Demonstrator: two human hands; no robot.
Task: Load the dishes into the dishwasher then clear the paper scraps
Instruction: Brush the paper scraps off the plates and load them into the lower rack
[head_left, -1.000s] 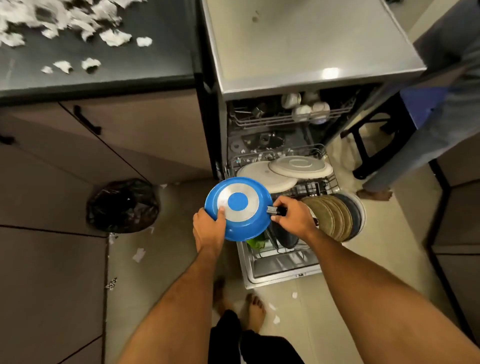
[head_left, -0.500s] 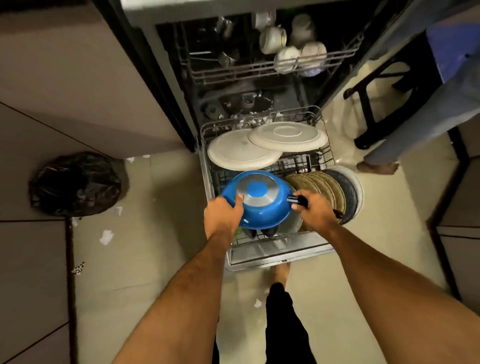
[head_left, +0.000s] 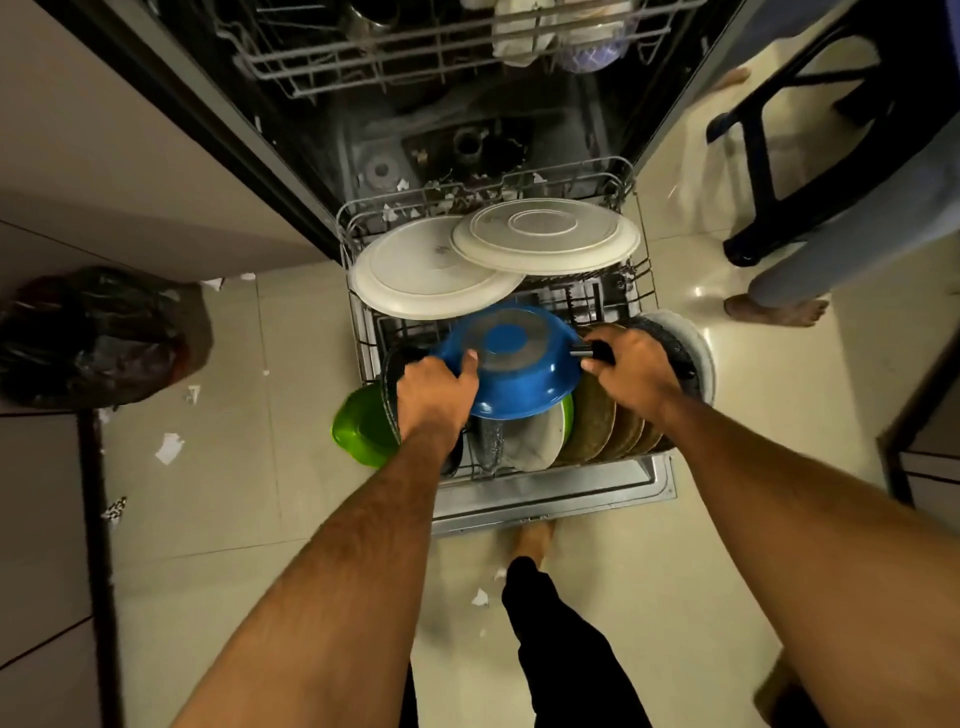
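Only one view here, from a camera on the person's head, pointing steeply down and a bit forward over the pulled-out lower rack (head_left: 358, 332) of the open dishwasher (head_left: 550, 499). It's close, about arm's reach, with both forearms running up from the bottom edge. The wide lens also catches the floor (head_left: 260, 493) on both sides.

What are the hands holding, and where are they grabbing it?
A blue pan, upside down over the lower rack. The left hand holds its rim; the right hand holds its black handle.
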